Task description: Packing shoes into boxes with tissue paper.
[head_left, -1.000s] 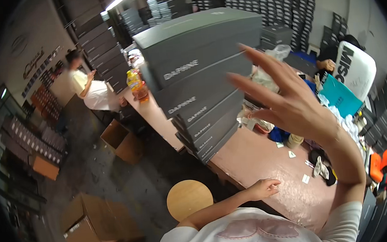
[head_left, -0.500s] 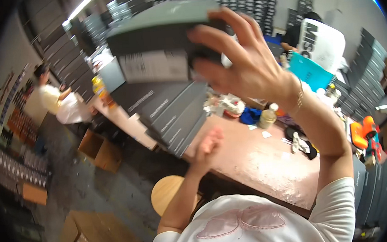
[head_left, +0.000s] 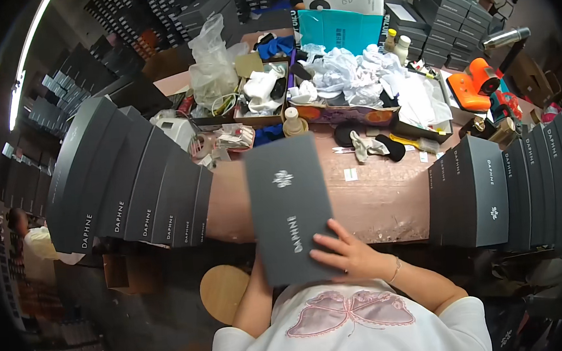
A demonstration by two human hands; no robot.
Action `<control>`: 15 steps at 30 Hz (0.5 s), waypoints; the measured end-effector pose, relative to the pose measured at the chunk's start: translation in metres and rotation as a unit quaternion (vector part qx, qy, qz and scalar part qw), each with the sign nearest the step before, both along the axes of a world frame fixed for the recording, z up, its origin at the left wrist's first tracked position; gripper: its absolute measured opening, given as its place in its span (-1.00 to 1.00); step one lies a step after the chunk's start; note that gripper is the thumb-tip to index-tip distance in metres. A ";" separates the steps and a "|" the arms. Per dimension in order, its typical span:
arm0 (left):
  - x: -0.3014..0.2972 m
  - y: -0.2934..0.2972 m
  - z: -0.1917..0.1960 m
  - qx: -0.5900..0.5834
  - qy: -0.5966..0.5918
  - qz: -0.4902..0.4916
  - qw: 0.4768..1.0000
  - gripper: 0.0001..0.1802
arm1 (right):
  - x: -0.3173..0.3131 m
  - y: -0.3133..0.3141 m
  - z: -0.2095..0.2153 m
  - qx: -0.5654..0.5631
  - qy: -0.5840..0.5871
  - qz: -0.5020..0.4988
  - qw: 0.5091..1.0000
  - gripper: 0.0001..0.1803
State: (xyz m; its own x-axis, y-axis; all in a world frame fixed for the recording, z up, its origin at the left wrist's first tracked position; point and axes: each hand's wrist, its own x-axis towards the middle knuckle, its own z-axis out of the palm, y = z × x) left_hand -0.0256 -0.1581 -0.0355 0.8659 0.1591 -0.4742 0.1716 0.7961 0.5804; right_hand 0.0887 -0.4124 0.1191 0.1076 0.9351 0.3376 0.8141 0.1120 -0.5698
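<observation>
A dark grey shoebox [head_left: 283, 198] with pale lettering and a small flower-like mark is held up before my chest, above the near edge of the table, its lid facing up. My right hand [head_left: 350, 254] grips its near right side, fingers laid over the lid and fingertips pointing left. My left forearm [head_left: 254, 296] runs up behind the box's near left corner; the box hides that hand and its fingers. To the left stands a stack of similar shoeboxes [head_left: 123, 188], and to the right another group of shoeboxes [head_left: 486, 186].
The pinkish table [head_left: 388, 200] bears open boxes with crumpled white paper [head_left: 352, 77], a bottle [head_left: 295, 123], a yellow-handled brush [head_left: 424, 143], black and white cloth pieces and an orange tape dispenser [head_left: 472, 88]. A round wooden stool [head_left: 225, 293] stands below left. Another person [head_left: 38, 241] is at far left.
My view has swung from the left stack to the table. My right hand has come down from a shoebox atop that stack. Now a shoebox is before me; whether it is the same, I cannot tell.
</observation>
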 end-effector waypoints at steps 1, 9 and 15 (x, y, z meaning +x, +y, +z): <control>0.002 -0.001 -0.004 0.021 0.016 -0.002 1.000 -0.44 | 0.008 -0.003 -0.032 -0.026 -0.013 -0.009 1.000 -0.08; 0.062 -0.037 -0.013 -0.004 0.101 -0.018 0.995 -0.55 | 0.060 -0.001 -0.156 -0.135 0.638 -0.423 0.629 -0.38; 0.069 -0.022 0.023 -0.017 0.126 -0.019 0.992 -0.43 | 0.098 -0.015 -0.097 -0.056 0.745 -0.333 0.575 -0.59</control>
State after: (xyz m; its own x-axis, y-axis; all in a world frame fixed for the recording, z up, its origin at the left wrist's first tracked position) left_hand 0.0434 -0.1803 -0.0122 0.7241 0.1086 -0.6811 0.3383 0.8047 0.4879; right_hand 0.1868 -0.4272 0.0219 0.5457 0.5263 -0.6521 -0.7466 -0.0482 -0.6636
